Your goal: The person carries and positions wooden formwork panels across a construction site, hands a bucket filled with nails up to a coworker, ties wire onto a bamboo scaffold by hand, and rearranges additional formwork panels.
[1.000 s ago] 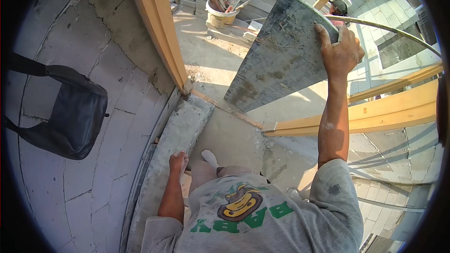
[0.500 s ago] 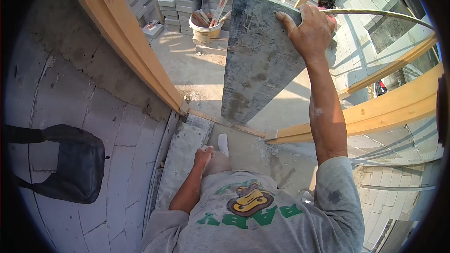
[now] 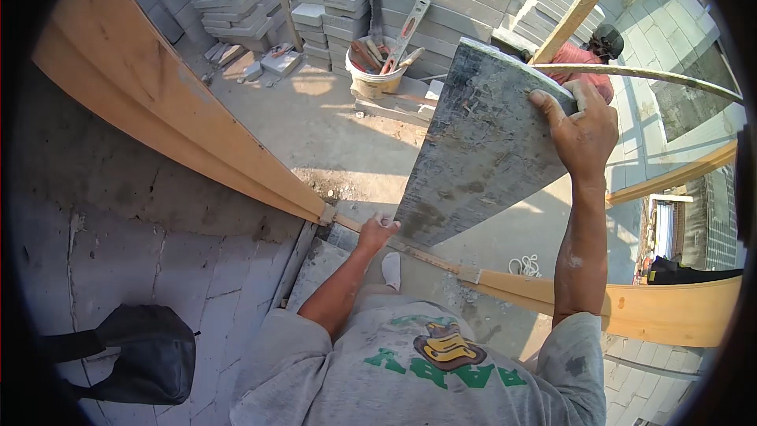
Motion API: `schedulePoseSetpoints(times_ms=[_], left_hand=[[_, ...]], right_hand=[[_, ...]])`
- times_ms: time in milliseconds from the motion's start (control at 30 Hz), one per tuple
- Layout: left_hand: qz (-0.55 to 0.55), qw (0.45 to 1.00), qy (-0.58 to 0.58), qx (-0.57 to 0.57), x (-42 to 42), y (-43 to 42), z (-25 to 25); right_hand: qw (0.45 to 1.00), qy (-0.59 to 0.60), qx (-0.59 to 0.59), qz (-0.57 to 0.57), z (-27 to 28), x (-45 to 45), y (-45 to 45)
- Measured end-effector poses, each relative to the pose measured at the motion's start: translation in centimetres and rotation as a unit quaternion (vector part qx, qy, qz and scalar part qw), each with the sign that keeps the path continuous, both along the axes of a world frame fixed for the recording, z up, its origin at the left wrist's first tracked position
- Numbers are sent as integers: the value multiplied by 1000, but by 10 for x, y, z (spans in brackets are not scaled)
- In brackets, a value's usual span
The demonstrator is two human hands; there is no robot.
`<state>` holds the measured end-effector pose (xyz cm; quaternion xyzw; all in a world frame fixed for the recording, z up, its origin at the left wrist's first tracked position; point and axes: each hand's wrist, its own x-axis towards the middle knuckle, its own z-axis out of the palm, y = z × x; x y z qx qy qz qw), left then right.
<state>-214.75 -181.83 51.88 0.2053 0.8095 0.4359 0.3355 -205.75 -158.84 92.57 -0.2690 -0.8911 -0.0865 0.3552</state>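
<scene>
My right hand (image 3: 585,130) is closed round the upper right edge of a grey, cement-stained board (image 3: 481,146). The board stands tilted in front of me, its lower end near the wooden strip (image 3: 426,257) across the doorway floor. My left hand (image 3: 378,234) is beside the board's lower left corner, with its fingers curled in. Whether those fingers touch the board or hold something small, I cannot tell.
Wooden frame posts (image 3: 185,102) flank the doorway. Beyond are a bucket of tools (image 3: 371,83), stacked blocks (image 3: 335,24) and a person in a red top (image 3: 576,63) behind the board. A black bag (image 3: 154,355) hangs at the left wall. White cord (image 3: 523,266) lies on the floor.
My left hand has moved forward from beside my leg to near the board's lower left corner. The right hand still grips the board. The view has shifted, so the board appears farther right.
</scene>
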Motion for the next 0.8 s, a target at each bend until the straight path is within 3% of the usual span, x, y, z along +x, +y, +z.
schedulePoseSetpoints(times_ms=[133,267,400,533,700,800], left_hand=[[15,998,56,10,-2,33,38],[40,981,145,121,-16,35,70],[53,997,1,57,-39,-1,106],[158,984,78,31,-34,-26,93],[312,948,48,-32,-9,-38,66],[403,911,-11,-90,8,-39,41]], right_hand=[[994,12,-44,94,13,-6,7],[969,0,-43,243,25,-32,11],[940,-6,-32,340,31,-80,-9],[901,-5,-18,433,46,-127,-21],[856,-45,-112,503,38,-180,-24],[830,-56,-65,551,17,-215,-17]])
